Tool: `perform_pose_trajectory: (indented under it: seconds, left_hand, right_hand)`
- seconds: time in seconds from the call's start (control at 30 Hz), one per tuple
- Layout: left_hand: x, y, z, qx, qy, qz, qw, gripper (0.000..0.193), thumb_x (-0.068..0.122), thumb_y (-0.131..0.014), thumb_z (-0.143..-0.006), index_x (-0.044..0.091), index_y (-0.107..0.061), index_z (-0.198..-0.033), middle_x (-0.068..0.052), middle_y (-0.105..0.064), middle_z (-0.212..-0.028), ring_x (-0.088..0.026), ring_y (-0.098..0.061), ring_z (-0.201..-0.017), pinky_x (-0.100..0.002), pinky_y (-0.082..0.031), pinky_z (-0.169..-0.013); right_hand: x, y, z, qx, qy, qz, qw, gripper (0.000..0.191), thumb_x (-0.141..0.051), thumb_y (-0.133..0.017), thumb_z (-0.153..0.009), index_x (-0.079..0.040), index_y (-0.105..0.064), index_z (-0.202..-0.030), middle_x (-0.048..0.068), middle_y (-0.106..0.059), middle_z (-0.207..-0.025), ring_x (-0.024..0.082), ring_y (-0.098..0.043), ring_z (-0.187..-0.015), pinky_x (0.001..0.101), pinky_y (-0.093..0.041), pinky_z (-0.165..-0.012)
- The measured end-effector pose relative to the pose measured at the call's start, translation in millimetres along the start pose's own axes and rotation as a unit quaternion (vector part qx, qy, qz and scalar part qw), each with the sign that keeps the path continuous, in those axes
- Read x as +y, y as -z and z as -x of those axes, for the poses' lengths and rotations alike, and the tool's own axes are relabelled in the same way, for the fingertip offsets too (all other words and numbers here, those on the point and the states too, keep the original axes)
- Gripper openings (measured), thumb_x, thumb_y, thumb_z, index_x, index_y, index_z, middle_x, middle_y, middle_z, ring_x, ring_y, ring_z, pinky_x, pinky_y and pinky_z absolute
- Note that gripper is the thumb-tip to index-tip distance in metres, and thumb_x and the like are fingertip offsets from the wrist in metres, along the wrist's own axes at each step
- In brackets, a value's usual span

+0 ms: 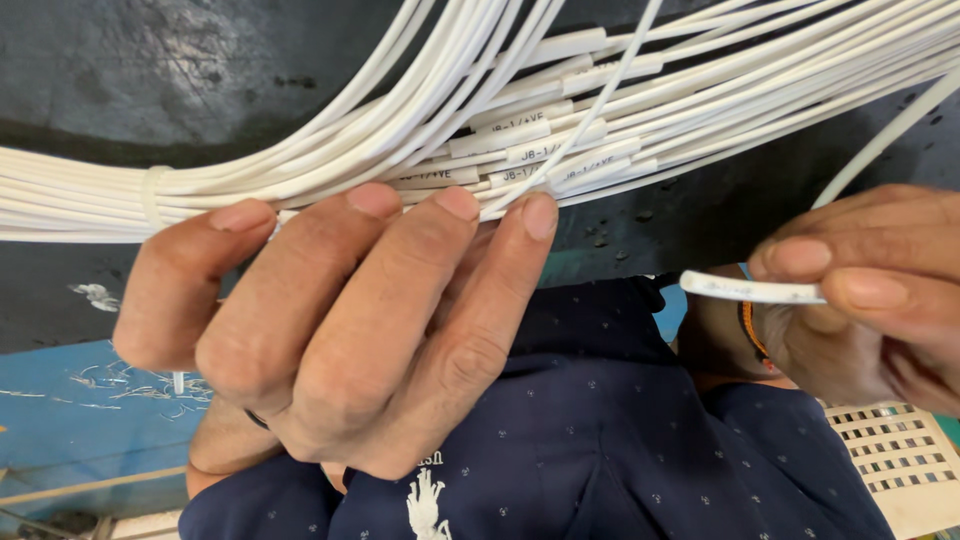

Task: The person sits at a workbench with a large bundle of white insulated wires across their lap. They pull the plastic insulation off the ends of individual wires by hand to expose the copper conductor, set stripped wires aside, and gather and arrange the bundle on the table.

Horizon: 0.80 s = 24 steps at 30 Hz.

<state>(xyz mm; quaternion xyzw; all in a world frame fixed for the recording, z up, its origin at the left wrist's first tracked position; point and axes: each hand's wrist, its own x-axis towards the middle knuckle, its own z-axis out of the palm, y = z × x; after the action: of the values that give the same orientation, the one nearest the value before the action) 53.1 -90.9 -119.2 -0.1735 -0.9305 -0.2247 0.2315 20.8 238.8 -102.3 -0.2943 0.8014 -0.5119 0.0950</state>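
Here, the scene is set out line by line.
Left hand (330,320): curled, its fingertips (540,215) pressed up against the underside of the cable bundle (300,165); the grip is closed loosely about one thin strand that rises through the bundle, though how firmly cannot be told.
Right hand (870,300): thumb and forefinger are clamped together on a short white sleeve (750,290), held level at the right, apart from the bundle.
Loose cable (880,140): it runs up from the right hand toward the far right; whether it enters the sleeve is hidden by the fingers.
Bundle: many white cables, swept from left to far right, bound by a white tie (153,195) at the left; labelled sleeves (520,135) are already seated near the middle.
Below: a dark blue shirt (600,430) and a white perforated crate (900,450).
Handling, as judged: the sleeve should be kept straight and pinched near its rear end, the single strand held taut and clear of its neighbours, so that nothing is kinked.
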Motion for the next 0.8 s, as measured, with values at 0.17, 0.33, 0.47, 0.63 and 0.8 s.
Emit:
perform_pose_trajectory:
  seconds: [0.17, 0.33, 0.47, 0.63, 0.8]
  left_hand:
    - [1, 2, 2, -0.008, 0.005, -0.001, 1.0, 0.02, 0.024, -0.075, -0.095, 0.027, -0.085, -0.112, 0.009, -0.066, -0.113, -0.011, -0.055, -0.106, -0.037, -0.035, -0.099]
    - [-2, -1, 3, 0.004, -0.004, 0.003, 1.0, 0.021, 0.021, -0.074, -0.095, 0.025, -0.086, -0.112, 0.009, -0.067, -0.113, -0.011, -0.055, -0.106, -0.037, -0.035, -0.098]
    - [-2, -2, 4, 0.01, -0.007, -0.002, 1.0, 0.02, 0.022, -0.073, -0.096, 0.025, -0.085, -0.112, 0.009, -0.067, -0.113, -0.011, -0.056, -0.106, -0.037, -0.035, -0.097]
    - [-3, -7, 6, 0.033, -0.013, -0.003, 0.999, 0.019, 0.023, -0.074, -0.096, 0.024, -0.086, -0.11, 0.008, -0.068, -0.113, -0.011, -0.056, -0.106, -0.036, -0.035, -0.097]
    - [0, -5, 8, 0.022, 0.003, 0.003, 1.0, 0.02, 0.022, -0.074, -0.095, 0.025, -0.086, -0.111, 0.009, -0.067, -0.113, -0.011, -0.055, -0.107, -0.036, -0.036, -0.098]
  right_hand:
    - [12, -9, -1, 0.046, 0.066, -0.003, 0.997, 0.021, 0.009, -0.066, -0.092, 0.001, -0.059, -0.11, 0.024, -0.066, -0.097, 0.031, -0.072, -0.068, 0.0479, -0.063, -0.065]
    - [5, 4, 1, -0.017, 0.054, 0.033, 0.998, 0.025, 0.006, -0.069, -0.094, -0.002, -0.056, -0.114, 0.023, -0.064, -0.104, 0.033, -0.07, -0.078, 0.0494, -0.062, -0.069]
    - [0, -1, -3, -0.009, 0.039, 0.034, 0.999, 0.026, 0.001, -0.066, -0.096, -0.005, -0.057, -0.12, 0.02, -0.065, -0.111, 0.031, -0.071, -0.082, 0.0477, -0.063, -0.071]
    - [-10, 11, -6, -0.085, -0.015, 0.038, 0.996, 0.029, -0.006, -0.067, -0.102, -0.008, -0.052, -0.127, 0.018, -0.061, -0.12, 0.031, -0.071, -0.088, 0.0452, -0.062, -0.077]
    - [7, 0, 9, 0.009, 0.04, 0.007, 0.999, 0.023, -0.005, -0.064, -0.1, -0.005, -0.057, -0.122, 0.021, -0.064, -0.11, 0.03, -0.071, -0.081, 0.0469, -0.063, -0.069]
